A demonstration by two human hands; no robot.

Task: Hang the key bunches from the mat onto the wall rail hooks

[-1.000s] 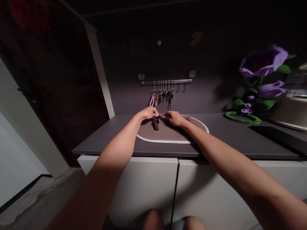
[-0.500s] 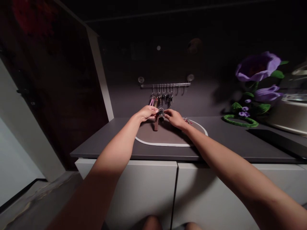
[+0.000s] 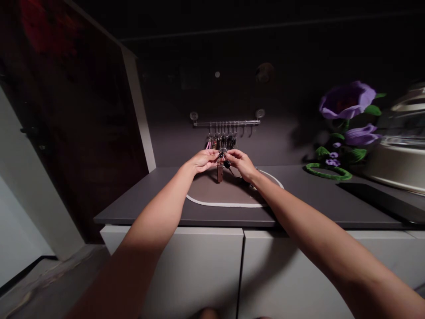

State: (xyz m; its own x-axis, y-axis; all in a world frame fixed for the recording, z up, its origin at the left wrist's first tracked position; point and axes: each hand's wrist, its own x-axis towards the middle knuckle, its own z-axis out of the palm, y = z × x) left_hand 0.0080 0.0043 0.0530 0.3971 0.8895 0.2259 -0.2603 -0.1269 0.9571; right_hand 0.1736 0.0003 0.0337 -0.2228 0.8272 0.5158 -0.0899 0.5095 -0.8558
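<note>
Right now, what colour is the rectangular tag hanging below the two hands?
The tag is brown; it shows best in the head view.

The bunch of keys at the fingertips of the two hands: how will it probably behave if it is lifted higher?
The bunch of keys would probably swing loosely, since separate pieces dangle below the fingers. The brown fob looks straight-edged and likely stiff, so it may swing without folding. The black rounded piece could knock against it, hanging so close.
</note>
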